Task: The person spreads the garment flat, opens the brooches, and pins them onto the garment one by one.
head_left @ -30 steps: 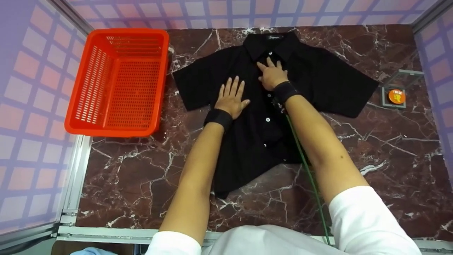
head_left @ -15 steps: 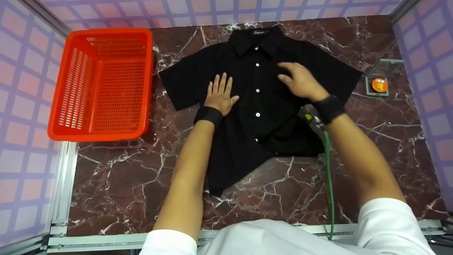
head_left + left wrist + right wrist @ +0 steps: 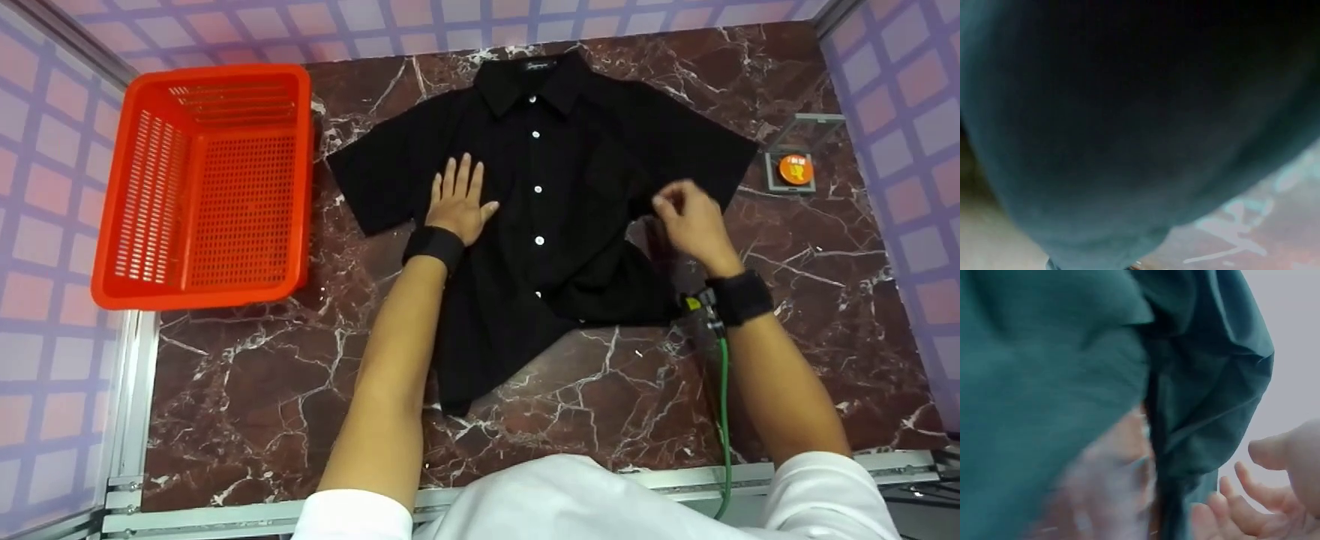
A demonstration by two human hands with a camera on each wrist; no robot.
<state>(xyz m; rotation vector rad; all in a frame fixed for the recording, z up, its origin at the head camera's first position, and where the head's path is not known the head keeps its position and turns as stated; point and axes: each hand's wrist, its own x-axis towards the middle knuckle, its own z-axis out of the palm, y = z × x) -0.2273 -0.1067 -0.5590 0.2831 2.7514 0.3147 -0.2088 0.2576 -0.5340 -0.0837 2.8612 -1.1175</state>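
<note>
A black short-sleeved shirt (image 3: 577,172) with white buttons lies face up, collar away from me. Its lower right side is bunched and its hem runs at a slant. My left hand (image 3: 457,210) rests flat on the shirt's left chest, fingers straight. My right hand (image 3: 694,225) is at the right side of the shirt, just below the sleeve, with fingers loosely bent. In the right wrist view a gap shows between thumb and fingers (image 3: 1258,495), right by a raised fold of cloth (image 3: 1207,382). Dark cloth (image 3: 1129,112) fills most of the left wrist view.
At the left stands a red plastic basket (image 3: 297,187). A small grey case (image 3: 776,182) with its lid up holds a round orange item (image 3: 795,169) at the right. A green cable (image 3: 724,420) hangs from my right wristband. Tiled walls border the marbled table (image 3: 247,405).
My right hand has left the button front and moved right and toward me, to the shirt's side below the sleeve. The left hand stays flat on the cloth. The head view has shifted slightly.
</note>
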